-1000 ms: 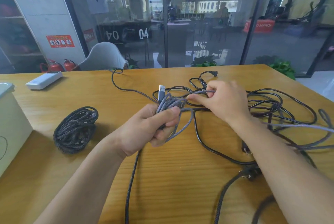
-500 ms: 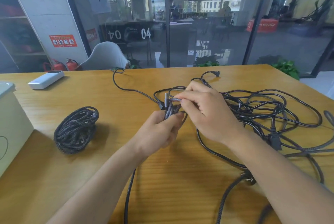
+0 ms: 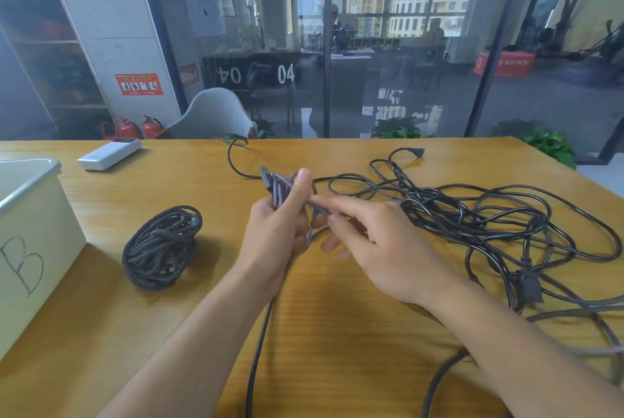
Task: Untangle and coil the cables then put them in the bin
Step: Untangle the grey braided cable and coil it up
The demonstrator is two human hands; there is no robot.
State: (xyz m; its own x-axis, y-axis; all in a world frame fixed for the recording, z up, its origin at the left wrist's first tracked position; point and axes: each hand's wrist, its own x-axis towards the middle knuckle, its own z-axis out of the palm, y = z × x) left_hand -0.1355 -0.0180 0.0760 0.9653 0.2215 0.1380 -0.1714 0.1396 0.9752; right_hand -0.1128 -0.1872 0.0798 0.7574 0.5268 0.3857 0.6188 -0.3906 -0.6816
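My left hand (image 3: 278,225) grips a small bundle of grey braided cable (image 3: 278,189) above the middle of the wooden table, its thumb pressed along the loops. My right hand (image 3: 374,245) pinches a strand of that same grey cable just right of the bundle. The cable's tail (image 3: 260,333) hangs down toward the near table edge. A tangle of black cables (image 3: 472,218) sprawls over the right half of the table. A finished coil of dark braided cable (image 3: 160,245) lies to the left. The white bin marked B (image 3: 30,248) stands at the far left.
A white rectangular device (image 3: 108,154) lies near the far left edge of the table (image 3: 337,350). A black plug (image 3: 530,286) rests in the tangle at the right. A grey chair (image 3: 211,115) stands behind the table, before a glass wall.
My left hand has turned upright with the grey bundle, thumb now pointing up. My right hand has slid down and right along the strand. The camera view has tilted up slightly.
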